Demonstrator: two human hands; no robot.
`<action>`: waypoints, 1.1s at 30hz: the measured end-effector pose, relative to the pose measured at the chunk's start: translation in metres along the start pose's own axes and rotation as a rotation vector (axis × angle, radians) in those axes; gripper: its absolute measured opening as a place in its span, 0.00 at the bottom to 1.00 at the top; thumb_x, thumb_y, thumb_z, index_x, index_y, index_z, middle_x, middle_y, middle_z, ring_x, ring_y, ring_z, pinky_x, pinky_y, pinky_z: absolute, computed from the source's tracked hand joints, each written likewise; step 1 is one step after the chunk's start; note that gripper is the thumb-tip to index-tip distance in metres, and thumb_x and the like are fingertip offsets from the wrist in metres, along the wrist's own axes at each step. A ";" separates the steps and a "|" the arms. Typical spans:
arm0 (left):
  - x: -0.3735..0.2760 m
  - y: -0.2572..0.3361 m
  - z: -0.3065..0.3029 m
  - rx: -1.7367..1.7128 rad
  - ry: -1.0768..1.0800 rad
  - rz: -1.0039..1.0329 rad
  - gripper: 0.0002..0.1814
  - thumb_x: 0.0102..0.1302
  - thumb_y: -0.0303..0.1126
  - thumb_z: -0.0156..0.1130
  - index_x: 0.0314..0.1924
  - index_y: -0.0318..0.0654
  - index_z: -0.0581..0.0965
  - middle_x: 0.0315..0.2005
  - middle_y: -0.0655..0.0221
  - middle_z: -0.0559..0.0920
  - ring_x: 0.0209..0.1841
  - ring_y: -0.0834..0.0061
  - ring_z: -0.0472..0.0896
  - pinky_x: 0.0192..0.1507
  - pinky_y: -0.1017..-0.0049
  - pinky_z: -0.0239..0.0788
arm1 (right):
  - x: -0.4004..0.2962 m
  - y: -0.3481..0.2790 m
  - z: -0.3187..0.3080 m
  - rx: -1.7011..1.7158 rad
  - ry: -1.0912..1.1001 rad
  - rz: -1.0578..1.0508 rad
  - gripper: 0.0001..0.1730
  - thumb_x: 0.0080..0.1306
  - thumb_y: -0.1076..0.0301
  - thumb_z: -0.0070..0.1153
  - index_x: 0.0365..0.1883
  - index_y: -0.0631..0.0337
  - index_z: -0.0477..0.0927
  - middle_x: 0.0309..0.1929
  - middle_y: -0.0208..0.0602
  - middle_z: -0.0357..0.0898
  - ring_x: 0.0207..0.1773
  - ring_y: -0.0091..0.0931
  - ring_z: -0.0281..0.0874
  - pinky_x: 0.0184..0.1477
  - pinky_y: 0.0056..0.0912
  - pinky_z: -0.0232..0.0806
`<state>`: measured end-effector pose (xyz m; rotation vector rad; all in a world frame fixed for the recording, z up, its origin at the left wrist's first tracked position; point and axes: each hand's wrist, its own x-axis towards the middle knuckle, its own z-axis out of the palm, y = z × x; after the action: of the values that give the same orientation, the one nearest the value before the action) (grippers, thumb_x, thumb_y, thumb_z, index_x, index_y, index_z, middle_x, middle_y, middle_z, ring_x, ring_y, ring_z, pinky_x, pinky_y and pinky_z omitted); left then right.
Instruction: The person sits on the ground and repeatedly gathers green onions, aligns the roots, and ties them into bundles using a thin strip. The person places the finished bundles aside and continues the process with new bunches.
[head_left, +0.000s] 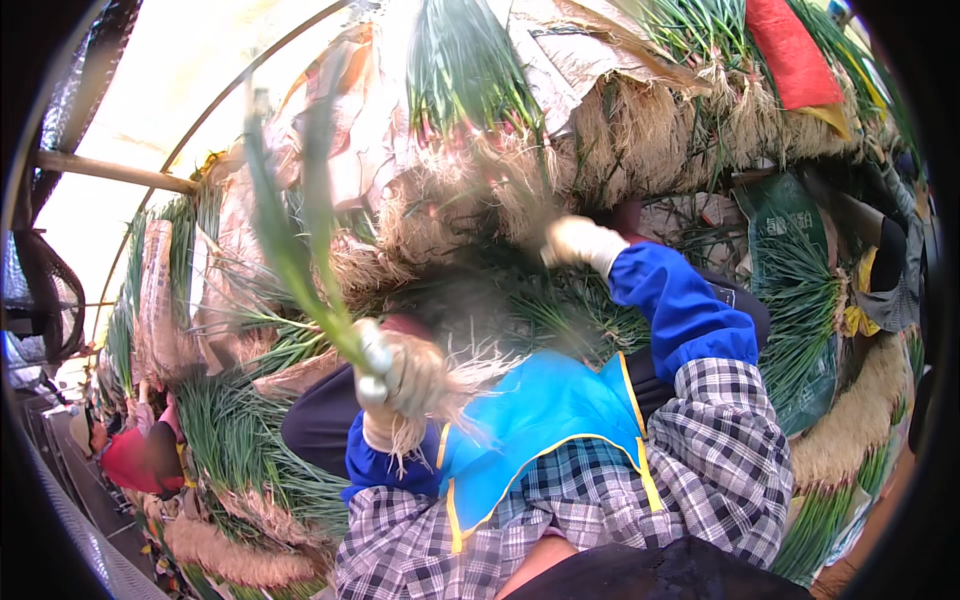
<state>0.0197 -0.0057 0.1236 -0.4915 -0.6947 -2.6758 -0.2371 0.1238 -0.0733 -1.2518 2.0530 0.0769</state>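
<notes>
My left hand (401, 371), in a pale glove with wrapped fingertips, grips a few green onions (330, 315). Their blurred green leaves point up and left, and their pale roots (480, 367) hang out on the wrist side, over my blue apron (517, 420). My right hand (581, 241), gloved and blurred by motion, is raised in front of the hanging roots of the heaped onions (637, 142). Its fingers look curled, but whether anything is in them is unclear. A loose bunch of green onions (472, 71) lies on top of the heap, roots towards me.
Wrapping sheets (555, 67) and a red cloth or sack (795, 56) lie over the heap. Loose leaves (562, 307) cover the ground before me. Onion bunches lie left (232, 427) and right, on a green sack (784, 206). Another person (146, 457) is at far left.
</notes>
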 end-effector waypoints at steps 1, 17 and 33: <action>0.007 0.003 -0.003 0.039 -0.169 0.069 0.09 0.61 0.34 0.50 0.35 0.37 0.64 0.10 0.75 0.68 0.10 0.83 0.68 0.15 0.78 0.67 | 0.011 -0.006 -0.038 0.037 0.312 0.031 0.20 0.55 0.50 0.53 0.35 0.58 0.78 0.34 0.44 0.78 0.39 0.40 0.76 0.42 0.41 0.67; 0.079 -0.080 -0.132 0.449 0.882 -0.307 0.09 0.58 0.28 0.59 0.40 0.41 0.73 0.31 0.71 0.79 0.23 0.82 0.73 0.21 0.83 0.66 | 0.029 -0.021 -0.114 1.104 0.313 -0.266 0.13 0.57 0.64 0.58 0.37 0.63 0.78 0.29 0.27 0.76 0.32 0.19 0.70 0.36 0.24 0.64; 0.058 -0.087 -0.153 0.398 0.848 -0.277 0.04 0.61 0.29 0.54 0.34 0.38 0.73 0.24 0.71 0.78 0.18 0.83 0.73 0.16 0.83 0.66 | 0.055 -0.073 -0.071 2.054 0.099 -0.321 0.24 0.59 0.52 0.54 0.47 0.58 0.70 0.35 0.35 0.73 0.36 0.26 0.70 0.43 0.31 0.66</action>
<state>-0.1038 -0.0259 -0.0135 0.8452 -1.0048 -2.5096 -0.2326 0.0161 -0.0316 -0.1090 0.8895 -1.7174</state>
